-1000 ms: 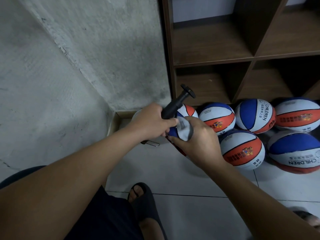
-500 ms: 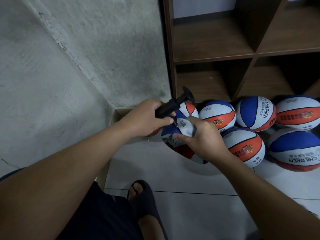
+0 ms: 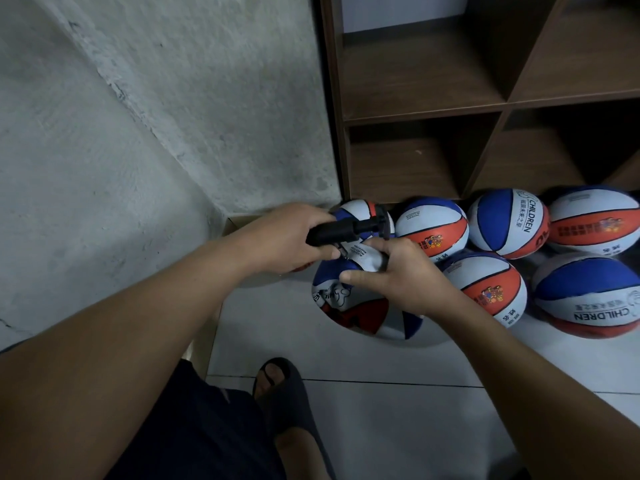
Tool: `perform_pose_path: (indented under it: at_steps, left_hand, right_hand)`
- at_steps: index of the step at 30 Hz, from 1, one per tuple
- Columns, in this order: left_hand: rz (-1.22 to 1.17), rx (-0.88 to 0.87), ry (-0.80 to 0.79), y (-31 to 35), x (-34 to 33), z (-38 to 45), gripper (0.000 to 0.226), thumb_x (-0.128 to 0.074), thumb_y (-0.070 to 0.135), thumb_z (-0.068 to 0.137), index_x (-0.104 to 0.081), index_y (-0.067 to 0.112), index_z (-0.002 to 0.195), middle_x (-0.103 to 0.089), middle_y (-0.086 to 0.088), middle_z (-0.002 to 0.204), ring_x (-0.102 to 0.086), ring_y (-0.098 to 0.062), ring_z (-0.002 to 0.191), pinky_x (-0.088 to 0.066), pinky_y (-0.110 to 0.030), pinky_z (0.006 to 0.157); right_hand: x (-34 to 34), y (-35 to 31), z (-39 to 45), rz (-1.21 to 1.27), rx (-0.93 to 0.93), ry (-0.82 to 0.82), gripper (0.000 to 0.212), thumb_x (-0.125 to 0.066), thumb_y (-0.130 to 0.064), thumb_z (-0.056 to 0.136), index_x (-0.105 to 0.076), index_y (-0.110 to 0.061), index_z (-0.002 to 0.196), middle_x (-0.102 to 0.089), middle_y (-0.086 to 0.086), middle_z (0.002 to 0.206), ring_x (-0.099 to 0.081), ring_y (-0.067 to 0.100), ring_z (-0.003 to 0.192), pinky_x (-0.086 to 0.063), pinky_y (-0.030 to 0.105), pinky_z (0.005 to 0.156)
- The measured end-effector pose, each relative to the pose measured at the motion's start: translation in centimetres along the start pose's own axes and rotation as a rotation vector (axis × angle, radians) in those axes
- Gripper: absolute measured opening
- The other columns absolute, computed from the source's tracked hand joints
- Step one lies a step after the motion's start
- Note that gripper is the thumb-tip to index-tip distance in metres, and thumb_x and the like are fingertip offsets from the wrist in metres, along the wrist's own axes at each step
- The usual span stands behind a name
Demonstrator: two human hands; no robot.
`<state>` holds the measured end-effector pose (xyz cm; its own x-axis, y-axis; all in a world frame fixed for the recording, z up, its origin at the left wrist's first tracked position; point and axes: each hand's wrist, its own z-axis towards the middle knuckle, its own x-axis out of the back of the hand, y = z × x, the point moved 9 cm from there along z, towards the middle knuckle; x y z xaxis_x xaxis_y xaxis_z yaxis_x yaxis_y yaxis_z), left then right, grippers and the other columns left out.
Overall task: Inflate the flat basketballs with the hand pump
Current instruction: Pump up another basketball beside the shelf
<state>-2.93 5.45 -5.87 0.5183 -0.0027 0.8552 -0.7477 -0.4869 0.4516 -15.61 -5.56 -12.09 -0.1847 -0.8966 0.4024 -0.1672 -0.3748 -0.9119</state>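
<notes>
While the left hand (image 3: pixel 280 237) grips the barrel of the black plastic hand pump (image 3: pixel 343 232), fingers curled round it, the pump lies nearly level, with its T-shaped handle (image 3: pixel 382 221) pointing right and toward the far shelf. At the near end of the pump a thin fitting angles down toward the ball; whether it sits in the valve cannot be told. The right hand (image 3: pixel 401 275) pinches a raised white fold of the flat red, white and blue basketball (image 3: pixel 349 306), thumb on the near side, fingers over the top. This slack ball rests on the pale tiled floor (image 3: pixel 398 410), just in front of the person's foot in a dark open-toed sandal (image 3: pixel 277 379).

Behind the hands and to the right, round basketballs of the same colours lie on the floor in a cluster: one (image 3: pixel 363 211) partly hidden behind the pump, one (image 3: pixel 433 228) just right of it, one marked CHILDREN (image 3: pixel 507 223), one (image 3: pixel 485 289) nearer, touching the right wrist area, and two more (image 3: pixel 588 296) at the right edge. A dark brown wooden shelf unit (image 3: pixel 433 109) stands at the far side, against a rough grey concrete wall (image 3: pixel 156 116) on the left.
</notes>
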Motion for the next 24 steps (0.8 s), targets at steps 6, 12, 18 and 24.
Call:
perform_pose_path:
  at_steps: [6,12,18,24]
  left_hand:
    - [-0.029,0.086,0.034,-0.6,-0.8,0.2,0.024,-0.083,0.053,0.091,-0.073,0.032,0.092,-0.071,0.007,0.083,-0.067,-0.008,0.072,-0.053,-0.033,0.067]
    - [-0.098,0.131,0.041,-0.7,-2.0,0.2,0.032,-0.082,0.045,0.092,-0.065,0.023,0.075,-0.062,0.005,0.067,-0.056,-0.007,0.055,-0.041,-0.026,0.056]
    - [-0.144,0.253,-0.078,-2.5,-3.1,0.2,0.038,-0.085,0.047,0.091,-0.064,0.023,0.07,-0.055,0.009,0.059,-0.055,-0.009,0.054,-0.043,-0.03,0.058]
    - [-0.037,0.32,-0.171,-3.7,-3.9,-0.4,0.03,-0.082,0.054,0.09,-0.073,0.025,0.092,-0.069,0.0,0.082,-0.071,-0.022,0.079,-0.056,-0.036,0.07]
  right_hand:
    - [-0.1,0.0,-0.1,0.021,0.009,-0.026,0.028,-0.08,-0.054,0.093,-0.075,-0.027,0.099,-0.077,-0.005,0.087,-0.073,0.015,0.082,-0.061,0.051,0.078]
    - [-0.4,0.1,0.5,-0.057,0.034,0.056,0.038,-0.073,-0.069,0.089,-0.076,-0.036,0.107,-0.079,-0.014,0.096,-0.074,0.007,0.09,-0.061,0.048,0.081]
    - [-1.9,1.1,0.6,-0.075,0.011,0.091,0.05,-0.071,-0.078,0.081,-0.077,-0.039,0.111,-0.079,-0.015,0.099,-0.074,0.004,0.092,-0.063,0.046,0.081]
    - [-2.7,2.8,0.7,-0.32,-0.034,0.02,0.063,-0.082,-0.076,0.068,-0.067,-0.033,0.111,-0.071,-0.014,0.097,-0.066,0.005,0.086,-0.061,0.042,0.076]
